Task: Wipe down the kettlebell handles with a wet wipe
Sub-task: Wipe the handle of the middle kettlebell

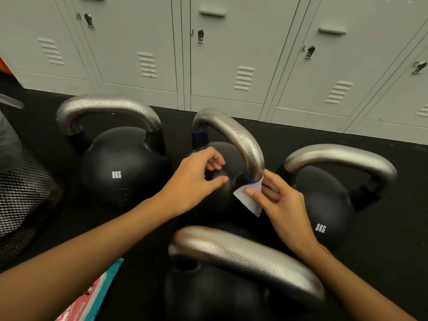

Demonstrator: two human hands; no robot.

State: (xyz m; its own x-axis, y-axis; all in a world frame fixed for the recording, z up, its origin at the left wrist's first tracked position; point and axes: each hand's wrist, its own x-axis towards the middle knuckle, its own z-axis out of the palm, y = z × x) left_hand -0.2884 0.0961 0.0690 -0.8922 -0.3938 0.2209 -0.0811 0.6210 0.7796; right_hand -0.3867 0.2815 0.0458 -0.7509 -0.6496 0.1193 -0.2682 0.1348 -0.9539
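Observation:
Several black kettlebells with silver handles stand on the dark floor. The middle kettlebell's handle is beaded with droplets. My right hand pinches a white wet wipe against the near foot of that handle. My left hand hovers over the middle kettlebell's ball with fingers loosely curled, holding nothing. The left kettlebell is marked 8KG and its handle is also wet. The right kettlebell and the nearest kettlebell's handle show no droplets.
Grey lockers line the back wall. A black mesh bin with a grey liner stands at the left. A teal and pink wipe pack lies on the floor at the bottom left, under my left forearm.

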